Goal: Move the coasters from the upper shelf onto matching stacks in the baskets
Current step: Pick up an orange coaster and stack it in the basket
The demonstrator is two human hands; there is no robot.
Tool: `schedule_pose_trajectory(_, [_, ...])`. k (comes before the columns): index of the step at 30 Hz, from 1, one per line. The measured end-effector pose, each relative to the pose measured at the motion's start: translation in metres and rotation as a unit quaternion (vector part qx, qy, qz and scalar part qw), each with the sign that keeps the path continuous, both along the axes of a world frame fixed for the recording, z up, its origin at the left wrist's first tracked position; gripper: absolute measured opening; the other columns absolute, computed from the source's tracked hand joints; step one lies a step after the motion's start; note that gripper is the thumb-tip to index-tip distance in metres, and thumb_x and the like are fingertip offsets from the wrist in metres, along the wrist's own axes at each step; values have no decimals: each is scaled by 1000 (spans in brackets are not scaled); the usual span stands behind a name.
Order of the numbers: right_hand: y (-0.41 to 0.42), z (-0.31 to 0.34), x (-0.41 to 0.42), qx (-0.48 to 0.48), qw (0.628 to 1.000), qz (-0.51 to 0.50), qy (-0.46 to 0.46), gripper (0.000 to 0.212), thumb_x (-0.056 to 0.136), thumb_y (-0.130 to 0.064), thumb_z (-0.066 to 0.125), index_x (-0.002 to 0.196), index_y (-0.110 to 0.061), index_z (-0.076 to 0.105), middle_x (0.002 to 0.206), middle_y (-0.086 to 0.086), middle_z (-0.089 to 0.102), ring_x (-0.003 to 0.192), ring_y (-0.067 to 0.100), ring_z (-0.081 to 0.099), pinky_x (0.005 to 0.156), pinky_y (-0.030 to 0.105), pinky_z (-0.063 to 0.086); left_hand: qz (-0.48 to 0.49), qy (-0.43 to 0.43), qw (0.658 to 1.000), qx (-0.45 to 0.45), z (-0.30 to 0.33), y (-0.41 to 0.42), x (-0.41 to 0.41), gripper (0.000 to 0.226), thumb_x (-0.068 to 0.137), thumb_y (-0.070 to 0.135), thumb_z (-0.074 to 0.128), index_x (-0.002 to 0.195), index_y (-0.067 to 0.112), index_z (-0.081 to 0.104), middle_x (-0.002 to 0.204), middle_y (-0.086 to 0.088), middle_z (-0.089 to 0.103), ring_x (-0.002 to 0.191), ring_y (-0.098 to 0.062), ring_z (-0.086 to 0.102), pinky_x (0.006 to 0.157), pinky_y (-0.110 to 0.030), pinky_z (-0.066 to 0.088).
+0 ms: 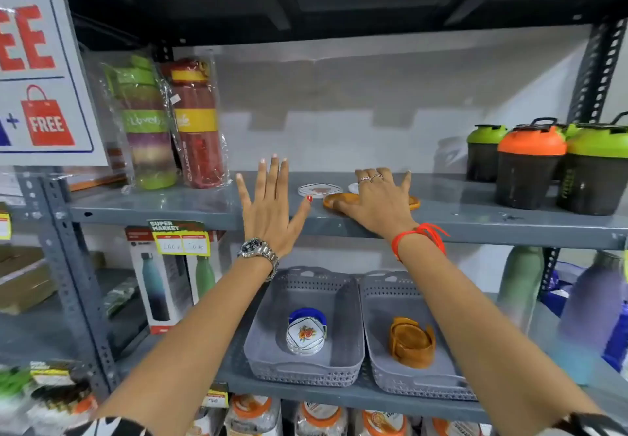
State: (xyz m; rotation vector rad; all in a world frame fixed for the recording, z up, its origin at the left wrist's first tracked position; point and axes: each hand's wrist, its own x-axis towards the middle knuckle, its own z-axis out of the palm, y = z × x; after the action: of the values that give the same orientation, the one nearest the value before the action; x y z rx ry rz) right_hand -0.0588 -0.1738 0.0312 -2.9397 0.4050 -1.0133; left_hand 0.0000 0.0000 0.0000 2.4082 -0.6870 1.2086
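On the upper shelf [190,209] lie a clear white coaster [321,189] and an orange wooden coaster [336,201]. My right hand [379,197] lies flat over the orange coaster, covering most of it; a second orange edge [414,201] and a white edge [353,186] peek out around the hand. My left hand [268,204] hovers open at the shelf's front edge, its thumb tip next to the clear coaster. On the shelf below, the left grey basket [272,344] holds a white floral coaster stack [306,335]. The right grey basket [377,344] holds an orange coaster stack [413,344].
Wrapped bottles [176,123] stand at the upper shelf's left, with shaker cups [530,167] with green and orange lids at its right. Boxed bottles [163,282] sit left of the baskets and tall bottles [591,303] to their right. A sale sign [37,72] hangs at the far left.
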Motion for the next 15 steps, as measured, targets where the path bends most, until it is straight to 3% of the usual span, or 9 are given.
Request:
schedule_pose_trajectory(4, [5,6,7,-11,998,-35,42,75,74,-78,39,103,-15,69,107,7,70,125,27,42,109,68,8,18,-6,1000,-4,-15,4,7,77,87,59,11,148,13,14,156,-4,13,144,-23,7,112,-52,-9])
schedule_pose_trajectory(12, [3,16,14,33,986,-92,138,89,57,-90,37,110,-25,66,122,7,64,131,35,37,110,69,8,-19,-31,999,-21,-31,-4,17,67,90,51,24,144,11,31,151,-7,29,141,-28,20,113,-53,-2])
schedule_pose_trajectory(15, [3,18,14,60,988,-82,120,91,57,-89,44,105,-15,66,121,10,64,130,35,38,110,69,9,-35,-50,998,-32,-33,-4,20,63,91,48,27,141,11,38,149,-7,35,139,-29,26,112,-54,2])
